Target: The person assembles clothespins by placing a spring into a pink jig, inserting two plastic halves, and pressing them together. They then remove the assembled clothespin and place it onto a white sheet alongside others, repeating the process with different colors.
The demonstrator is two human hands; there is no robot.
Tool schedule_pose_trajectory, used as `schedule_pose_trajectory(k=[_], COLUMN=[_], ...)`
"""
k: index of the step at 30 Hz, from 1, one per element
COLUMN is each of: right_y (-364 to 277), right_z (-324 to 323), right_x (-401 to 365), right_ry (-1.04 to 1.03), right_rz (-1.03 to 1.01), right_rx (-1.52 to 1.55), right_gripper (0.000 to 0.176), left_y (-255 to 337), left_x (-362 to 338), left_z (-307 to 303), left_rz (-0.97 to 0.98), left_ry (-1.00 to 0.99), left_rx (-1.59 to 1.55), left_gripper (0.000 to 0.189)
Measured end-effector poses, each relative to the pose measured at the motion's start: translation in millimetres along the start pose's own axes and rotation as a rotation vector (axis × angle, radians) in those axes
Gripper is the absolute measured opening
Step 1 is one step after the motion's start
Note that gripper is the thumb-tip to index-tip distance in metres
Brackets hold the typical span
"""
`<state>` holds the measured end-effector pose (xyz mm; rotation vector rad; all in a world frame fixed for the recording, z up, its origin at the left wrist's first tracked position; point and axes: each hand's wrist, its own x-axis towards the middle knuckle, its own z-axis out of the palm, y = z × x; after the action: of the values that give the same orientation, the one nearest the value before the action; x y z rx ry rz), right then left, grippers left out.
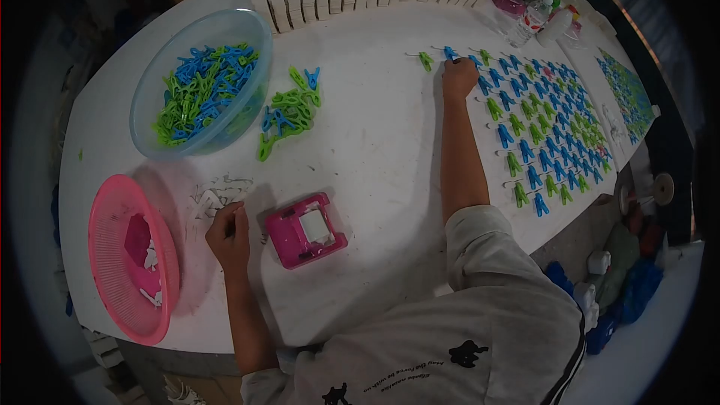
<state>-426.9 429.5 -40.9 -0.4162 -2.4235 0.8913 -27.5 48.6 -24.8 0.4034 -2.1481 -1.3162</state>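
Many clips (pixel 540 127) lay in rows on the desk (pixel 375 142); the bowl (pixel 146 94) was still full. The right hand (pixel 459 79) pinched a blue clip (pixel 448 52); the left hand (pixel 229 236) was curled, its grip unclear.

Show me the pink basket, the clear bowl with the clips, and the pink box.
Pink basket (pixel 112 277): head view, on its bare mesh wall.
Clear bowl (pixel 144 97): head view, on its left wall.
Pink box (pixel 285 238): head view, on its left pink edge.

small print on shirt (pixel 510 307), illegible
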Motion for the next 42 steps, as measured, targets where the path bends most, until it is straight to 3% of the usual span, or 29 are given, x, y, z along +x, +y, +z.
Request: schedule_pose_trajectory(k=[13, 15, 21, 42], right_y=[0, 4, 1, -9], right_z=[1, 7, 2, -5], right_x=[-3, -2, -2, -8], right_ry=[0.001, 0.116, 0.025, 0.072], right_rz=[0.031, -0.048, 0.009, -0.016], right_rx=[0.020, -0.040, -0.002, -0.041], right_gripper=[0.019, 0.020, 0.021, 0.020], left_y=[0, 0, 0, 1], left_x=[1, 0, 0, 0], left_z=[-1, 0, 0, 1], left_rz=[-0.015, -0.019, -0.018, -0.006], left_ry=[-0.008, 0.000, 0.007, 0.003], left_rx=[0.016, 0.002, -0.013, 0.000], left_gripper=[0.013, 0.012, 0.011, 0.011])
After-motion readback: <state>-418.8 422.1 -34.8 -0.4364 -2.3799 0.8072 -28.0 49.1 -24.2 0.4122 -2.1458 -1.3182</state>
